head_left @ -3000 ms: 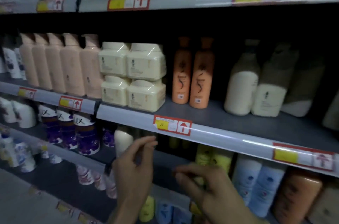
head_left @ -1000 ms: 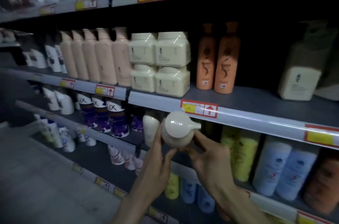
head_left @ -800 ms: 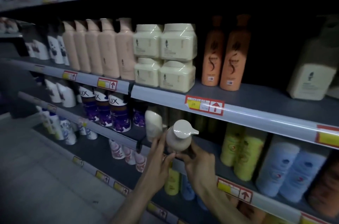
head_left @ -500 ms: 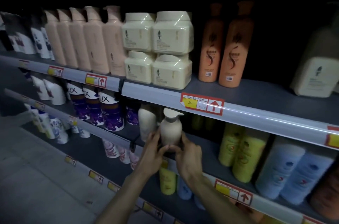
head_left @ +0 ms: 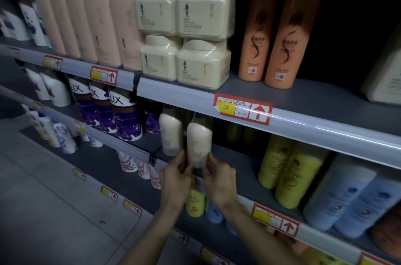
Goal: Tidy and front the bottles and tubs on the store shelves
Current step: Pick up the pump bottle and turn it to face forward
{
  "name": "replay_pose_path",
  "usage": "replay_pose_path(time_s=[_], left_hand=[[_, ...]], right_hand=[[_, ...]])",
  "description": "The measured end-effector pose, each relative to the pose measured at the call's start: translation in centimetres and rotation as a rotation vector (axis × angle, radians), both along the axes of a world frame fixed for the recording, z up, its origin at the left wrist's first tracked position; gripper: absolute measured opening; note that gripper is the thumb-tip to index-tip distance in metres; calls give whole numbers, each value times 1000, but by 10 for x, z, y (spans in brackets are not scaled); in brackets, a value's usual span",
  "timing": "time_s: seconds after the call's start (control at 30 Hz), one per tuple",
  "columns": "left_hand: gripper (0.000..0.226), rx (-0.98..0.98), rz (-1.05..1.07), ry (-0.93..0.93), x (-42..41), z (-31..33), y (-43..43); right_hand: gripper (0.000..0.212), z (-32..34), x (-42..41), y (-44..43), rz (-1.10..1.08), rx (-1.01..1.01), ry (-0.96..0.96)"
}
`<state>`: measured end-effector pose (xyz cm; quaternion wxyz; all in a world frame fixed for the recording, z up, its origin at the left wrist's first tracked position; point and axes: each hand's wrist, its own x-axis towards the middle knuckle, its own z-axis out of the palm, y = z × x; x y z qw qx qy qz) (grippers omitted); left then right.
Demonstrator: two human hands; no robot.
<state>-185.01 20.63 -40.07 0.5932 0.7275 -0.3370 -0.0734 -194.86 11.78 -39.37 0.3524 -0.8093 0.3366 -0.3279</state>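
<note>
Well, hands [head_left: 175, 180] [head_left: 219, 180] grip cream bottle [head_left: 199, 143] near tag [head_left: 243, 109] "23".

Cream bottle [head_left: 199, 144], faint print, perhaps floral; purple bottles [head_left: 128, 120]; yellow-green bottles [head_left: 290, 174].

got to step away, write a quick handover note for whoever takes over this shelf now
Left hand and right hand both grip the lower part of a cream bottle, upright at the front of the middle shelf, just right of its twin.
Fingers hide its base, so I cannot tell if it is set down.
Done: it looks lined up with the twin.
Left: release it, then probably front the yellow bottles and the rest.
</note>
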Motion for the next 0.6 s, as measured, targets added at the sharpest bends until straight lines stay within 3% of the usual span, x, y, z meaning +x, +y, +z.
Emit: replay_pose_path(time_s=[0.07, 0.2, 0.33, 0.6], left_hand=[[61, 45, -35, 0, -8, -3, 0], [55, 135, -36, -9, -4, 3, -9], [66, 225, -27, -29, 3, 9, -9], [75, 209, -77, 13, 12, 11, -2]], right_hand=[[29, -2, 0, 3, 15, 5, 9], [36, 1, 6, 6, 36, 82, -20], [49, 5, 8, 7, 56, 92, -20], [66, 16, 10, 3, 125, 163, 73]])
